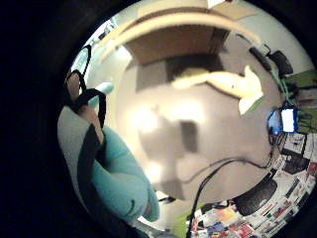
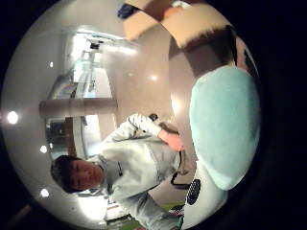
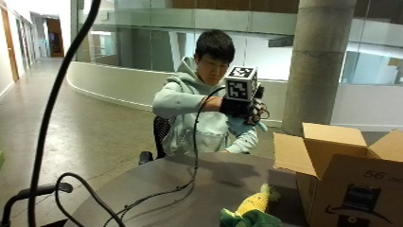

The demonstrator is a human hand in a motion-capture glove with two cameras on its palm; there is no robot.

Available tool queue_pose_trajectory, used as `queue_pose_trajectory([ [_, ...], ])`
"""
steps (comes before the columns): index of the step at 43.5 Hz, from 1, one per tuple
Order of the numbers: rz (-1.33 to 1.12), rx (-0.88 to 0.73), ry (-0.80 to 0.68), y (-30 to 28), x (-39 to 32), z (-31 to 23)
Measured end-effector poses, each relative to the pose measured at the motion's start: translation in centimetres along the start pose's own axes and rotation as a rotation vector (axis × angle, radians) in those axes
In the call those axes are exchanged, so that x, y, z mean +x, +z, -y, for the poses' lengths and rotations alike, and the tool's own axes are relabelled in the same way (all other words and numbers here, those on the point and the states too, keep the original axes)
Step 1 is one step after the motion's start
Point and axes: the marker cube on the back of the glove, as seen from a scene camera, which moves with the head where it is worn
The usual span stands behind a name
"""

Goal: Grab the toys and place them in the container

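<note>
a person sits at the far side of a round grey tabletop (image 3: 189, 184). the gloved right hand (image 3: 242, 108) is up in the air at chest height, above the far edge of the tabletop. its fingers are curled round a soft teal toy (image 3: 244, 126), which hangs down below the hand. in the palm views the teal toy sits right against the palm. a yellow corn toy (image 3: 255, 202) with green leaves lies on the tabletop at the near side, just beside a cardboard box (image 3: 353, 179). the box stands on the right with its flaps open. a black cable (image 3: 182, 187) trails across the tabletop
</note>
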Motion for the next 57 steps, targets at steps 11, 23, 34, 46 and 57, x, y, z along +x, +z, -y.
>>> queue_pose_trajectory([
  [11, -0.028, 0.306, -0.011, -6.0, -3.4, 9.5],
  [23, -0.072, 0.640, 0.082, -8.3, -2.8, 18.2],
  [34, -0.316, 0.427, 0.144, -4.9, -1.2, 21.1],
  [46, -0.390, 0.310, 0.224, -3.9, 1.3, 20.2],
  [57, -0.481, 0.226, 0.342, -4.0, 3.7, 18.8],
])
